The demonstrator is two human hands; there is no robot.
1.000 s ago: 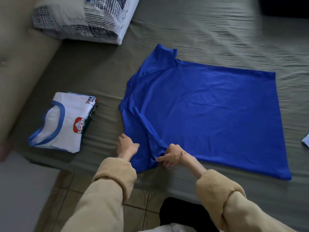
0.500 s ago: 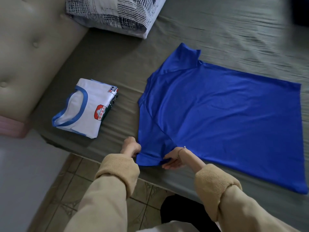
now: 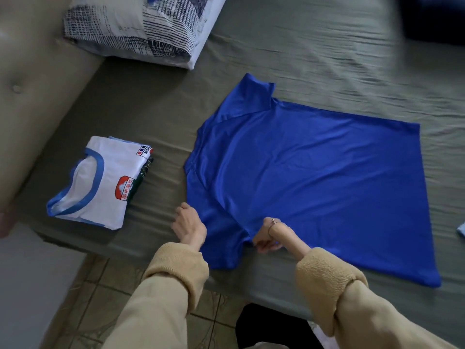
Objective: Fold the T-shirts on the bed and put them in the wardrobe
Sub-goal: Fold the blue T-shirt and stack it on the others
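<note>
A blue T-shirt [image 3: 314, 187] lies spread flat on the bed, neck to the left and hem to the right. Its near sleeve points toward the bed's front edge. My left hand [image 3: 187, 221] is at the left edge of that sleeve by the shoulder, fingers curled on the fabric. My right hand [image 3: 270, 235] pinches the shirt at the underarm, its fingers partly tucked under the cloth. A folded white T-shirt with blue trim [image 3: 100, 182] tops a small stack to the left.
The grey-green bed sheet [image 3: 327, 59] is wrinkled at the back. A patterned pillow [image 3: 141, 26] lies at the top left against a padded beige headboard [image 3: 30, 96]. A pale piece of cloth [image 3: 461, 229] shows at the right edge. Tiled floor [image 3: 95, 285] runs below the bed.
The near sleeve, bunched up a second ago, is now drawn out flat toward the bed's edge. Both hands have stayed on it, shifting slightly along its edges.
</note>
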